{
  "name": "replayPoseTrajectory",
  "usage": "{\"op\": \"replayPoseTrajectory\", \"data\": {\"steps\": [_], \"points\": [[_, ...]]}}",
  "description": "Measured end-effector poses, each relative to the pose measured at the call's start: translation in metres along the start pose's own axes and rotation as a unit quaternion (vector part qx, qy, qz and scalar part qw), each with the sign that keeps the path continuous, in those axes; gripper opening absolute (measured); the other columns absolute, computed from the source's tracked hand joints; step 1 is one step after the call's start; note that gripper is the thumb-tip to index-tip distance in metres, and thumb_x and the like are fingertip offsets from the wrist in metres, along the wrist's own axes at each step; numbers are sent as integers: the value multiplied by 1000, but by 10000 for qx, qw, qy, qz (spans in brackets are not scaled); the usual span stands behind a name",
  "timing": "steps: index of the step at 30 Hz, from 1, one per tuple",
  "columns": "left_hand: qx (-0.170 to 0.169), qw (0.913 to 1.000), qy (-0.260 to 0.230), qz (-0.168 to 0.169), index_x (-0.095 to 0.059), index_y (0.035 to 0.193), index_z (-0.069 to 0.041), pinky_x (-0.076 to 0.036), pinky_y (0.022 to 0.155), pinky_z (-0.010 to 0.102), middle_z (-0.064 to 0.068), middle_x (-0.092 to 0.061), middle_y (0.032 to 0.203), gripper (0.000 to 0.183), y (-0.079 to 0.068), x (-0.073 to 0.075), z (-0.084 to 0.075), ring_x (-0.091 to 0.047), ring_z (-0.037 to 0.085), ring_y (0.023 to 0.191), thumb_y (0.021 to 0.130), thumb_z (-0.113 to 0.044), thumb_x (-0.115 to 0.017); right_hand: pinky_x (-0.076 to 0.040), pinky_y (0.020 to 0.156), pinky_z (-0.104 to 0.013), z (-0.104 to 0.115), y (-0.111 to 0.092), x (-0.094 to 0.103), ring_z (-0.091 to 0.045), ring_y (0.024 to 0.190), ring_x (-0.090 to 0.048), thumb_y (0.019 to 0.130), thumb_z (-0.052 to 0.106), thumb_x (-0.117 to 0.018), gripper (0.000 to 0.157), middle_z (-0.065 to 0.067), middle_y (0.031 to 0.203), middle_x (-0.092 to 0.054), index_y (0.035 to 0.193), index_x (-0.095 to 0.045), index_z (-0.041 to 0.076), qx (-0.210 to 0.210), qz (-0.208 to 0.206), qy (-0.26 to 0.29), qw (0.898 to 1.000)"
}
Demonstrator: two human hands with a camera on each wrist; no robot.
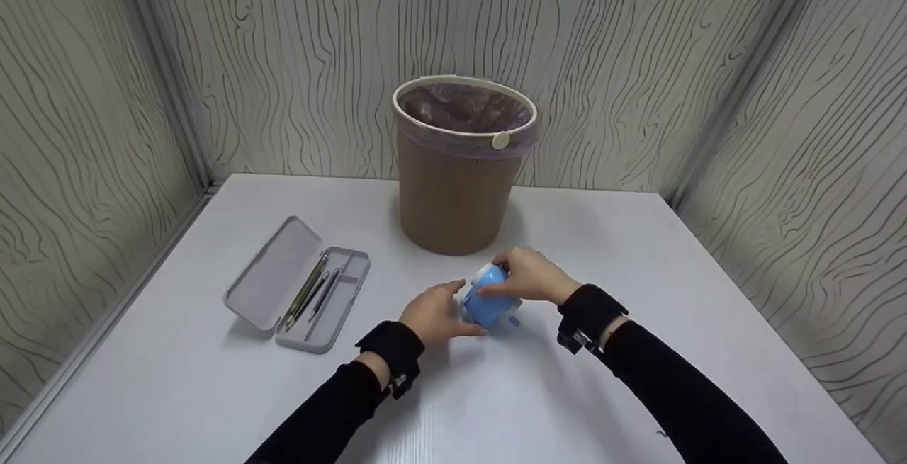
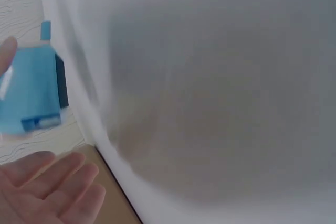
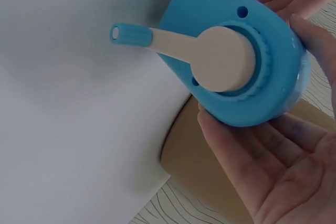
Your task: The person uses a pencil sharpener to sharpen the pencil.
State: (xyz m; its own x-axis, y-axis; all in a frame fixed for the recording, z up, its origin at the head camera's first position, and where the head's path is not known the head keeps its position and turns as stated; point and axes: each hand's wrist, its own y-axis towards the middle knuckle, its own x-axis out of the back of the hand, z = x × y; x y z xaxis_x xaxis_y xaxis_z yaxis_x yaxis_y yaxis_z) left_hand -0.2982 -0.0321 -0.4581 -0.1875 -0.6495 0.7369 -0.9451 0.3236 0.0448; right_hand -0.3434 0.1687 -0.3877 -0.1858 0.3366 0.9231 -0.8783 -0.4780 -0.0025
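A blue hand-crank pencil sharpener (image 1: 489, 295) is held over the middle of the table by my right hand (image 1: 533, 276), thumb on one side and fingers on the other. Its white crank arm with a blue knob (image 3: 131, 34) faces the right wrist camera. Close by on the left, my left hand (image 1: 434, 314) is spread with fingers apart, near the sharpener's side. In the left wrist view a gap shows between the left hand (image 2: 55, 190) and the sharpener (image 2: 31, 87). Whether the thumb touches it in the head view I cannot tell.
Left on the white table (image 1: 567, 407) lies an opened grey pencil case (image 1: 262, 276) with several pencils (image 1: 308, 290) in its tray. A brown trash bin (image 1: 453, 195) with a purple liner stands behind the hands. Patterned walls enclose the table's back and sides.
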Motion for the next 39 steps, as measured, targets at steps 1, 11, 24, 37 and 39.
{"op": "replayPoseTrajectory", "data": {"steps": [1, 11, 24, 37, 39], "points": [[-3, 10000, -53, -35, -49, 149, -1, -46, 116, 53, 21, -58, 148, 91, 1, -2, -1, -56, 38, 138, 79, -44, -88, -59, 74, -32, 1, 0, 0, -14, 80, -66, 81, 44, -84, 50, -9, 97, -78, 105, -75, 1, -25, -66, 12, 10000], [33, 9960, -622, -638, -55, 142, 1, -53, 107, 52, 21, -68, 133, 75, 7, -17, -10, -67, 36, 122, 83, -35, -85, -41, 56, -21, 14, 0, -2, -8, 61, -49, 79, 47, -84, 43, 6, 67, -60, 79, -73, 6, -265, -372, 189, 9988], [47, 9924, -1110, -521, -60, 136, 3, -55, 106, 49, 21, -69, 131, 67, 7, -14, -1, -68, 35, 121, 83, -28, -85, -43, 57, -23, 17, -1, -2, -10, 62, -50, 79, 49, -84, 47, 4, 68, -60, 89, -76, 4, -251, -96, 288, 9992], [-369, 9852, -1440, 849, -60, 139, 0, -50, 112, 48, 17, -70, 132, 66, 4, 15, 21, -66, 31, 125, 83, -25, -85, -49, 112, -54, 6, -8, 17, -38, 135, -60, 83, 26, -85, 75, -20, 147, -60, 145, -53, -2, 893, 1467, 869, 9813], [-436, 9827, -1488, 1009, -59, 139, -1, -49, 113, 48, 17, -69, 134, 66, 3, 17, 23, -66, 32, 127, 84, -25, -84, -49, 112, -55, 5, -8, 17, -36, 136, -59, 83, 25, -85, 73, -18, 145, -61, 144, -55, 0, 941, 1546, 943, 9790]]}}
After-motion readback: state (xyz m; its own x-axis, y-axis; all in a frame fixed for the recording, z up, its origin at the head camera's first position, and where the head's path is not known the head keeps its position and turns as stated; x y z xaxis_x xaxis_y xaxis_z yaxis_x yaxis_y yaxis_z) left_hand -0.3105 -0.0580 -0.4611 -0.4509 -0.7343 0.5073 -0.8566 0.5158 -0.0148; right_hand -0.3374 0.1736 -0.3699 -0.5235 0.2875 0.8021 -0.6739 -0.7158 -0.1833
